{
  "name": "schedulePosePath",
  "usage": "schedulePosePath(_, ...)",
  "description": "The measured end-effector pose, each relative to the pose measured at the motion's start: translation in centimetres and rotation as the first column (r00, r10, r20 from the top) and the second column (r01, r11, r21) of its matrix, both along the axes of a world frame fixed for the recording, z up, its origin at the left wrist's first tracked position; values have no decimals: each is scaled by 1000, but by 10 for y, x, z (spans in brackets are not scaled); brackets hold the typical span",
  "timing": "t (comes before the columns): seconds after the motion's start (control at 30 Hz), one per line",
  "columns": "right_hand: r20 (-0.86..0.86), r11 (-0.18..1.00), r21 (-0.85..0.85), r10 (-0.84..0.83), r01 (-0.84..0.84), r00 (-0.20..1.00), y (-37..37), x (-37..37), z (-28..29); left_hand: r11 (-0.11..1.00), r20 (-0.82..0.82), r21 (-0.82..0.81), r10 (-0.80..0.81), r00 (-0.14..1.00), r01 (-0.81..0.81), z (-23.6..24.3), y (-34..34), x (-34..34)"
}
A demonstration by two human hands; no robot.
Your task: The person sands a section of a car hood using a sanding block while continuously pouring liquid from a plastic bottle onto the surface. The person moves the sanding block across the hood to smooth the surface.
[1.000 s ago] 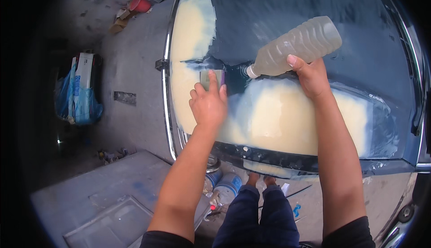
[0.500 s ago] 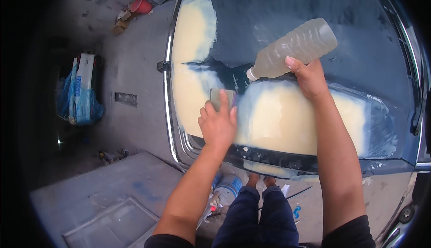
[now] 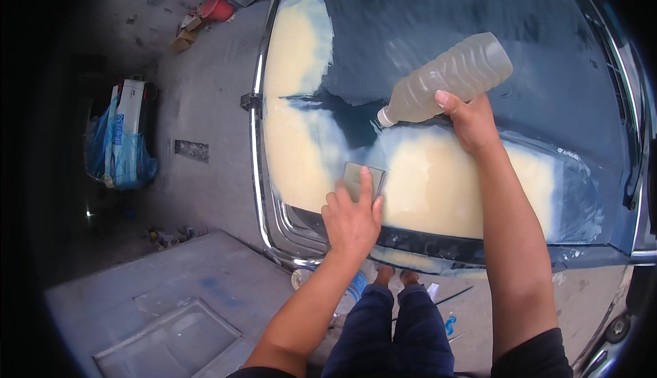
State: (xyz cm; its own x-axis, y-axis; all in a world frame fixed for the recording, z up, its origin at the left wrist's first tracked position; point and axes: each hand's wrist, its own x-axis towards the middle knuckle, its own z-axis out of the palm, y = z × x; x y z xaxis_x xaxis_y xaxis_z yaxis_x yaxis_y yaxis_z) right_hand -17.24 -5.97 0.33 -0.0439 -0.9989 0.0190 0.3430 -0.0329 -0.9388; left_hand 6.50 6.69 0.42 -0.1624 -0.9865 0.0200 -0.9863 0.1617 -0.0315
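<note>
My left hand (image 3: 352, 220) presses a flat grey-green sanding pad (image 3: 363, 181) onto cream filler on a dark grey-blue car panel (image 3: 438, 15), index finger laid along its top. My right hand (image 3: 472, 124) grips a large ribbed plastic bottle (image 3: 441, 80) of cloudy liquid, tilted with its white neck down, close above a wet dark area between the cream patches (image 3: 428, 179). Whether liquid is coming out I cannot make out.
Chrome trim (image 3: 256, 70) edges the panel. At left stand a vehicle wrapped partly in blue plastic (image 3: 126, 131), a red bucket (image 3: 217, 8) with cardboard, and a grey loose panel (image 3: 157, 296). A bucket (image 3: 357, 283) and odds and ends lie near my feet.
My left hand and the pad have slid toward me and slightly right, over the cream filler. The bottle has shifted a little toward me, staying tilted in my right hand.
</note>
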Motion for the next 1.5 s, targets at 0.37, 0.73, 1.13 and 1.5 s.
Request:
schedulePosePath(0.37,18,1000,17,-2,2,1000,0,1,1,999,-23,-6,51,998,-51,-3,-24,-1)
schedulePosePath(0.73,37,999,34,17,-18,999,0,8,7,984,-26,2,179,983,-179,2,-73,15)
schedulePosePath(1.13,57,995,61,75,-79,996,-2,13,10,965,15,-32,260,966,-259,0,-118,73)
schedulePosePath(1.5,-17,1000,2,23,-23,1000,-1,2,1,982,-3,2,189,982,-189,-9,-32,56)
